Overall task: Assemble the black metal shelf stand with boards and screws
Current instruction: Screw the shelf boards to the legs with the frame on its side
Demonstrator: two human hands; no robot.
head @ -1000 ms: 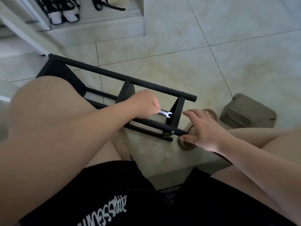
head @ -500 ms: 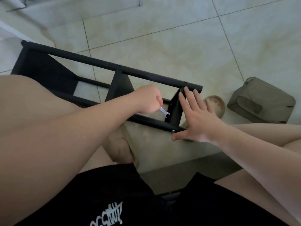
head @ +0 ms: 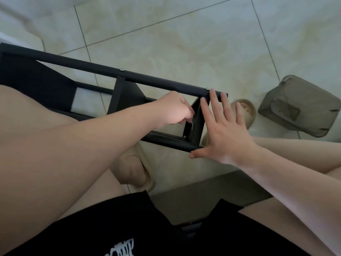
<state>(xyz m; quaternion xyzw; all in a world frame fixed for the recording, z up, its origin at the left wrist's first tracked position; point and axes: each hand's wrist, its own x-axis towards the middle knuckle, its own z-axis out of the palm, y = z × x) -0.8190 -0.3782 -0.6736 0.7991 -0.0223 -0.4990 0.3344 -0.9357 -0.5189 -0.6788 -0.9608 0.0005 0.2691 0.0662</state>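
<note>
The black metal shelf stand (head: 156,80) lies on its side on the tiled floor in front of me, its tubes running from upper left to centre. My left hand (head: 173,109) reaches inside the frame and grips a small silver wrench (head: 191,123), mostly hidden under the fingers, beside the black end board (head: 195,124). My right hand (head: 223,130) lies flat with straight fingers against the frame's right end, fingertips on the upper tube, thumb at the lower tube. Screw heads (head: 207,89) show on the upper tube.
A khaki bag (head: 299,106) sits on the floor at the right. My feet wear beige slippers, one beyond the frame's end (head: 245,111), one under the frame (head: 136,172). My bare knees flank the frame on both sides.
The view has tilted down and closer. My right hand rose from the lower tube and spread flat over the frame's end. My left hand moved the wrench right, against the end board.
</note>
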